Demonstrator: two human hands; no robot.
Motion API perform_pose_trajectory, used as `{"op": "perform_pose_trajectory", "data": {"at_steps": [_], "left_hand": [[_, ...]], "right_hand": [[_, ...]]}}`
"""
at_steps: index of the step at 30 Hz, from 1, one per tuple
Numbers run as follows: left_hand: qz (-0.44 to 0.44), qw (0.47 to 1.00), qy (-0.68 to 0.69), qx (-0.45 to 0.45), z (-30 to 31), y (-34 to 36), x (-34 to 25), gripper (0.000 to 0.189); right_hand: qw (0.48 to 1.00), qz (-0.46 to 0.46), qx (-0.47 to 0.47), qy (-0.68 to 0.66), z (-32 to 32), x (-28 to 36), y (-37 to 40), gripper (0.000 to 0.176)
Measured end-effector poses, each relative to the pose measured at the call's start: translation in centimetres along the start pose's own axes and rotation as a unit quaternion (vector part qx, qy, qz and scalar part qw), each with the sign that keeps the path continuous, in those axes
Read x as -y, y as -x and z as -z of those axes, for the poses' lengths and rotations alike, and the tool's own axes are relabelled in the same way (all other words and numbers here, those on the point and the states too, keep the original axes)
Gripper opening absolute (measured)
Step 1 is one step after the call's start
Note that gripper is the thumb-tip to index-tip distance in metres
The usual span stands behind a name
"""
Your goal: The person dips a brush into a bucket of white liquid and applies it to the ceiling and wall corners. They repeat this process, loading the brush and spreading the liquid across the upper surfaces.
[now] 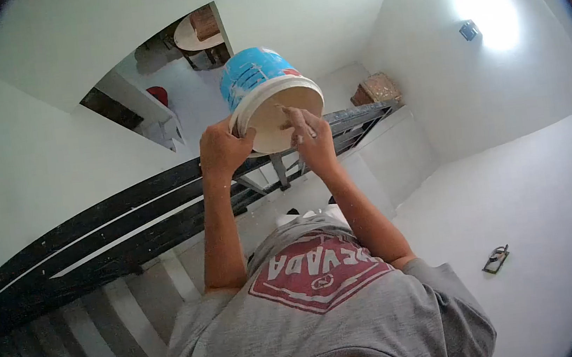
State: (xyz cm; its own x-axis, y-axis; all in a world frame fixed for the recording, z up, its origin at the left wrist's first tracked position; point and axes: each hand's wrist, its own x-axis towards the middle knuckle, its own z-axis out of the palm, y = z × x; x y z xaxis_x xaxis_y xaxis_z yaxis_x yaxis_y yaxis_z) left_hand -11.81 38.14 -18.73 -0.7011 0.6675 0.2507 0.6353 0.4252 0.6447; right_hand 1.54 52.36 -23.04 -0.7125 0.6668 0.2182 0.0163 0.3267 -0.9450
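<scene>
A blue bucket (252, 69) with a white rim is tilted so its mouth faces me. My left hand (225, 149) is closed on the rim at the left side, its thumb over the edge. My right hand (309, 133) is at the right side of the bucket's mouth, with pale paste on its fingers. One finger stretches toward the inside and the others are partly bent; no tool shows in them. Pale smears mark the bucket's inner surface, and its depth is partly hidden by my right hand.
A dark railing (160, 186) crosses below the bucket, with striped steps (131, 309) at the lower left. A cardboard box (376, 89) sits at the railing's far end. A flat tool with a handle (496, 260) is at the right. Through an opening, a round table (189, 38) shows.
</scene>
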Motion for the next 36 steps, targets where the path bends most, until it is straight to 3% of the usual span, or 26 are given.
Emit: {"op": "perform_pose_trajectory", "data": {"at_steps": [1, 2, 3, 5, 8, 12, 14, 18, 21, 23, 30, 33, 35, 36], "left_hand": [[-0.003, 1.000, 0.009, -0.004, -0.1, 0.0, 0.0, 0.034], [-0.003, 1.000, 0.010, -0.003, -0.3, 0.0, 0.2, 0.034], [-0.001, 1.000, 0.011, -0.007, -0.5, 0.0, 0.4, 0.034], [-0.003, 1.000, 0.008, -0.010, -0.6, 0.0, 0.6, 0.033], [-0.008, 0.999, 0.004, -0.035, -0.8, -0.1, 0.5, 0.031], [-0.015, 0.999, 0.021, -0.039, -1.0, -0.1, 0.8, 0.029], [-0.006, 0.999, 0.028, -0.044, -0.8, 0.0, 0.4, 0.028], [0.014, 0.999, 0.026, -0.020, -0.5, 0.2, 1.2, 0.034], [-0.004, 0.999, 0.024, -0.039, -1.1, 0.2, 1.8, 0.032], [-0.025, 0.998, 0.004, -0.056, -1.2, 0.0, 2.1, 0.031], [-0.008, 0.998, 0.034, -0.047, -1.3, 0.1, 2.0, 0.031], [-0.008, 0.999, 0.024, -0.047, -1.2, 0.1, 1.9, 0.031], [-0.014, 0.999, 0.012, -0.049, -1.2, 0.1, 1.6, 0.031], [-0.014, 0.998, 0.017, -0.052, -1.1, 0.2, 1.5, 0.031]], "right_hand": [[0.984, -0.088, 0.005, -0.156, -0.1, 0.0, 0.2, 0.039], [0.935, -0.174, 0.010, -0.309, -0.2, 0.0, 0.4, 0.045], [0.935, -0.174, 0.009, -0.309, 0.0, 0.2, 0.5, 0.045], [0.853, -0.245, 0.030, -0.459, 0.1, 0.7, 0.6, 0.042], [0.843, -0.223, 0.041, -0.487, 0.0, 0.2, 1.0, 0.038], [0.836, -0.228, 0.022, -0.499, -0.2, 0.0, 1.0, 0.031], [0.886, -0.217, 0.034, -0.409, -0.3, -1.0, 1.1, 0.029], [0.878, -0.195, 0.026, -0.437, -0.8, -0.8, 2.2, 0.026], [0.878, -0.240, 0.025, -0.413, -1.3, -2.2, 2.5, 0.025], [0.934, -0.162, 0.065, -0.312, -1.1, -2.8, 2.7, 0.024], [0.890, -0.214, 0.039, -0.400, 0.4, -1.8, 3.9, 0.021], [0.899, -0.151, 0.008, -0.411, 0.5, -2.4, 4.2, 0.021], [0.941, -0.240, 0.075, -0.227, 0.6, -3.0, 3.9, 0.021], [0.941, -0.241, 0.073, -0.226, 0.6, -3.0, 3.9, 0.021]]}}
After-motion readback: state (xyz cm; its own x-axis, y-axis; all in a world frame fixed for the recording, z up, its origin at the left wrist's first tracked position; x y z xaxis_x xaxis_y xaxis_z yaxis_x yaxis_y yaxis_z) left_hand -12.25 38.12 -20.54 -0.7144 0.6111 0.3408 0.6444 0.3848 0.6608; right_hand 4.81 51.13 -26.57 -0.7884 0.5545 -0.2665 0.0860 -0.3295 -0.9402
